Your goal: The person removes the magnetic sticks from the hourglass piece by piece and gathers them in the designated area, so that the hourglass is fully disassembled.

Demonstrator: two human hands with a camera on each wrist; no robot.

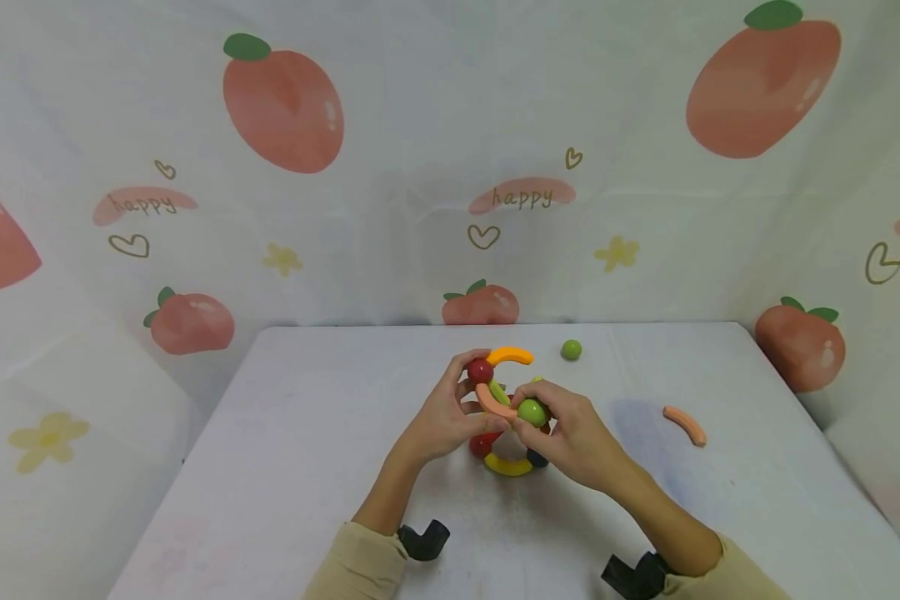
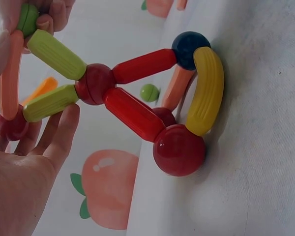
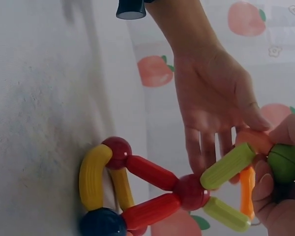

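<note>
A magnetic stick-and-ball model (image 1: 508, 468) stands on the table. Its ring of curved sticks and balls bears red sticks (image 2: 143, 66) that meet at a red middle ball (image 2: 94, 83), with light green sticks (image 2: 58, 54) rising from there. At the top left, my left hand (image 1: 444, 423) holds a peach curved stick (image 2: 10, 76), thumb against the stick and fingers behind the upper red ball (image 1: 481, 371). An orange curved stick (image 1: 512, 355) sticks out from that ball. My right hand (image 1: 573, 433) pinches a green ball (image 1: 532, 412) at the peach stick's other end.
A loose green ball (image 1: 572, 350) lies towards the back of the table, behind the model. Off to the right is a loose peach curved stick (image 1: 685, 426). Black wrist mounts (image 1: 424, 541) stick out at both sleeves. A fruit-print cloth (image 1: 390, 250) hangs behind the table.
</note>
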